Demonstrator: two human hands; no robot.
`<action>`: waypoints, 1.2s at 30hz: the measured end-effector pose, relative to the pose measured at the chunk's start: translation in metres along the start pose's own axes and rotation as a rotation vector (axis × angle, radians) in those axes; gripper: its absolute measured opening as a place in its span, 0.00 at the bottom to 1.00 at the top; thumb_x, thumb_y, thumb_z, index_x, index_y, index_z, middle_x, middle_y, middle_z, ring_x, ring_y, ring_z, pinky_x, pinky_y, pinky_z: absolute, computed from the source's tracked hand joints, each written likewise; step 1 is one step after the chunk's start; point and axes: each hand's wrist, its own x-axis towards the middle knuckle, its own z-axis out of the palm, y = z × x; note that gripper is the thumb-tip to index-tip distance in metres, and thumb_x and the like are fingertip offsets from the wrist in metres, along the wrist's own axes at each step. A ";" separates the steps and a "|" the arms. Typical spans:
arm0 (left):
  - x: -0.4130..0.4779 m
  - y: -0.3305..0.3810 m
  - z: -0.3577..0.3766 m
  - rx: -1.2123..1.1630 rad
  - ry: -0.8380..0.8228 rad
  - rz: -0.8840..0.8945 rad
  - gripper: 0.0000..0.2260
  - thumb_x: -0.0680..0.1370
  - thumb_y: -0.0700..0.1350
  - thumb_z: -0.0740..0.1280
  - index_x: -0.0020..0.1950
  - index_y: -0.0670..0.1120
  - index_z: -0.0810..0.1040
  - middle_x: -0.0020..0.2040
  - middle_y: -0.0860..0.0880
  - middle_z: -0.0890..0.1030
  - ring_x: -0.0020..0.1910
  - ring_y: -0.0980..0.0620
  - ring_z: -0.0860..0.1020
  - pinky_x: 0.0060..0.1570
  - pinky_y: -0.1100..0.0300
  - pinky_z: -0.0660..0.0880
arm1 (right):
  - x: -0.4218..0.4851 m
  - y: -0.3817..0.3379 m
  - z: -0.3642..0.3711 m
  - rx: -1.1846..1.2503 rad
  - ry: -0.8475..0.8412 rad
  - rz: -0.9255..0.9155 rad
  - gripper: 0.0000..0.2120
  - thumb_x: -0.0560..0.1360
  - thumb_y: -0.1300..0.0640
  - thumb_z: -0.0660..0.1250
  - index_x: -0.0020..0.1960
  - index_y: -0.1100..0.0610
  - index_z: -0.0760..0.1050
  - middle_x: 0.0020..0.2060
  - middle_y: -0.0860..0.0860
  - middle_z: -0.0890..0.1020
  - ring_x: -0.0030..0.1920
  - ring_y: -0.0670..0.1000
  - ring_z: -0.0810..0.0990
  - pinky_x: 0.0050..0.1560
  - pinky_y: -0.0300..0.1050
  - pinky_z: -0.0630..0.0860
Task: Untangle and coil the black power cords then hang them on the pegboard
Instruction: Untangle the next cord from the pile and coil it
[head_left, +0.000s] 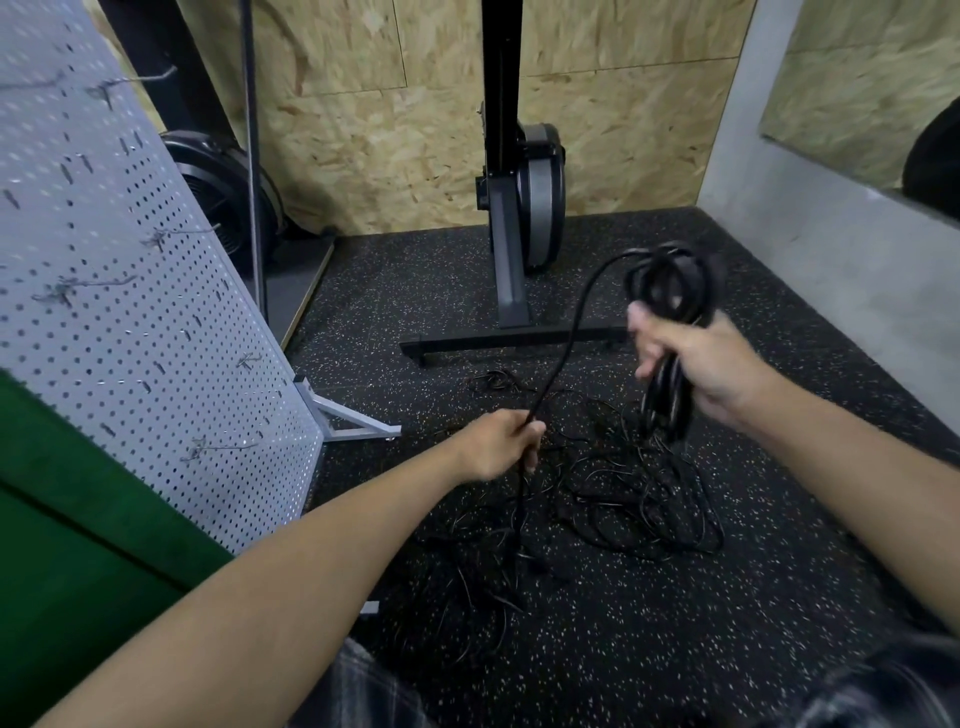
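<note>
My right hand (691, 364) grips a coil of black power cord (670, 291), whose loops stick out above and below the fist. One strand of that cord (576, 322) arcs from the top of the coil down to my left hand (501, 441), which pinches it; below the hand it drops to the floor. A tangled pile of black cords (623, 493) lies on the speckled floor between and beneath my hands. The grey pegboard (130, 312) stands at the left, with several bare metal hooks (171, 236) on it.
A black rowing machine stand (511, 260) with its floor crossbar (493, 340) sits just beyond the cord pile. The pegboard's metal foot (353, 423) juts onto the floor. A green panel (78, 519) is at the lower left, a grey wall (805, 234) on the right.
</note>
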 end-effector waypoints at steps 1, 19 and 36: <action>0.001 -0.002 0.000 -0.004 0.008 -0.006 0.16 0.89 0.50 0.54 0.48 0.44 0.75 0.47 0.41 0.87 0.29 0.64 0.76 0.34 0.66 0.68 | 0.002 -0.004 -0.007 0.079 0.091 -0.022 0.09 0.78 0.53 0.71 0.46 0.58 0.77 0.28 0.46 0.72 0.29 0.45 0.73 0.39 0.41 0.77; -0.001 0.046 0.024 0.270 -0.057 0.212 0.19 0.88 0.53 0.55 0.72 0.44 0.73 0.56 0.36 0.83 0.54 0.36 0.81 0.58 0.50 0.76 | 0.004 0.032 0.020 -0.102 0.157 0.221 0.12 0.69 0.53 0.82 0.48 0.58 0.85 0.30 0.47 0.81 0.34 0.50 0.80 0.44 0.51 0.80; -0.007 0.042 0.036 0.239 -0.205 0.163 0.14 0.88 0.53 0.57 0.50 0.46 0.73 0.41 0.43 0.81 0.39 0.47 0.78 0.46 0.52 0.75 | 0.003 0.015 0.011 0.194 0.223 0.162 0.07 0.76 0.55 0.77 0.48 0.57 0.81 0.33 0.48 0.80 0.34 0.49 0.79 0.43 0.49 0.83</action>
